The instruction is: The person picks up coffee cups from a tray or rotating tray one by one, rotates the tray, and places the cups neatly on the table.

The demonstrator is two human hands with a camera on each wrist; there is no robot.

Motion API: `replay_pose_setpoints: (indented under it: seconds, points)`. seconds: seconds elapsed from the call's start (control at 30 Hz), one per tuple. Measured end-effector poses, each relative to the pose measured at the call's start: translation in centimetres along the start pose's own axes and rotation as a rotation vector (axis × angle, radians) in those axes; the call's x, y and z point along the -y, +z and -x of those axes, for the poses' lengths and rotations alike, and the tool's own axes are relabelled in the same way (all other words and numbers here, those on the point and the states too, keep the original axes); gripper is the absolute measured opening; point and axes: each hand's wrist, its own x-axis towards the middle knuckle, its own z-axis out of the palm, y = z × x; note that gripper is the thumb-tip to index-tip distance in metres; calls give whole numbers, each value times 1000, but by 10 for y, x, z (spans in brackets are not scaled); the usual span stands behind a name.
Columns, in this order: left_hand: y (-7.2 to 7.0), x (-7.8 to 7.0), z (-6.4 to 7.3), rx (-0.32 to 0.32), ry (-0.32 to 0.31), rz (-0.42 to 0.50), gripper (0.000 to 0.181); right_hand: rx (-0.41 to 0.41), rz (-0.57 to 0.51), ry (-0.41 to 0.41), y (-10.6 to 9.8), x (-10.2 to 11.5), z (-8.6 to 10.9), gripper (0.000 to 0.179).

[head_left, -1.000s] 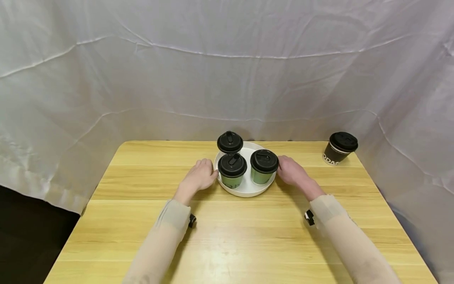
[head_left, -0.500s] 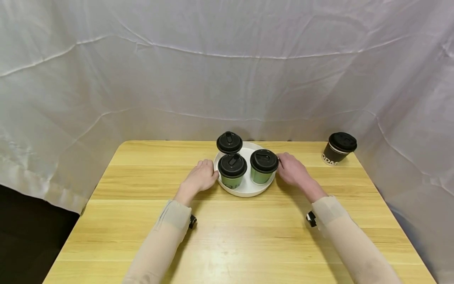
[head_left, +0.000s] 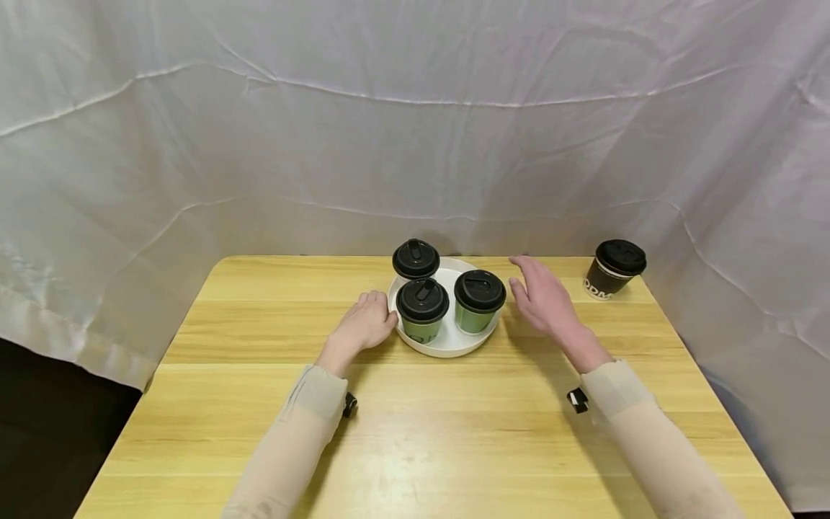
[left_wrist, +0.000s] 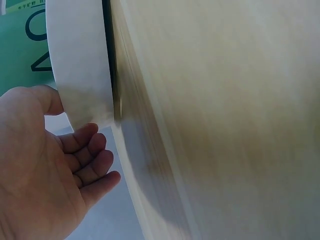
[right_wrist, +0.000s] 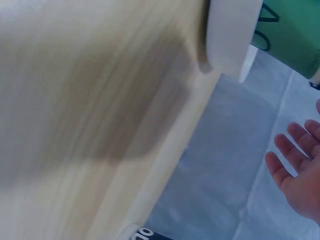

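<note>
A round white tray (head_left: 447, 352) lies on the table with three green paper cups on it, all with black lids. One cup (head_left: 416, 258) stands at the back left, another (head_left: 423, 310) at the front left, a third (head_left: 478, 299) at the right. At the tray's left edge my left hand (head_left: 366, 322) grips the rim; in the left wrist view its thumb reaches over the tray wall (left_wrist: 82, 65) while the fingers curl outside. My right hand (head_left: 543, 297) is apart from the tray on its right side, thumb and fingers spread, holding nothing.
A black lidded cup (head_left: 614, 270) with white lettering stands near the table's back right corner. Pale cloth (head_left: 389, 158) hangs behind the wooden table (head_left: 441, 432) and at its sides.
My right hand has let go of the tray's right edge, opened its fingers and moved slightly right and up. The left hand stays at the rim; the tray and cups look unmoved.
</note>
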Motion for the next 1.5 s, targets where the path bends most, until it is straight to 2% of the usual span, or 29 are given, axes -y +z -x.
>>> replay_pose_setpoints:
  seconds: [0.17, 0.3, 0.53, 0.83, 1.33, 1.5]
  points:
    - [1, 1, 0, -5, 2, -10, 38, -50, 10, -67, -9, 10, 1, 51]
    - [1, 1, 1, -6, 2, -20, 37, -56, 28, -104, -15, 19, 0, 59]
    - [1, 0, 1, 0, 0, -39, 39, -22, 81, -186, -19, 36, -2, 67]
    - [3, 0, 1, -2, 6, -56, 38, 24, 95, -281, -12, 49, -5, 72]
    - [4, -1, 1, 4, 1, -64, 37, 97, 112, -318, 6, 55, -5, 76]
    - [5, -1, 1, 5, -2, -62, 38, 125, 128, -307, 11, 55, -6, 77]
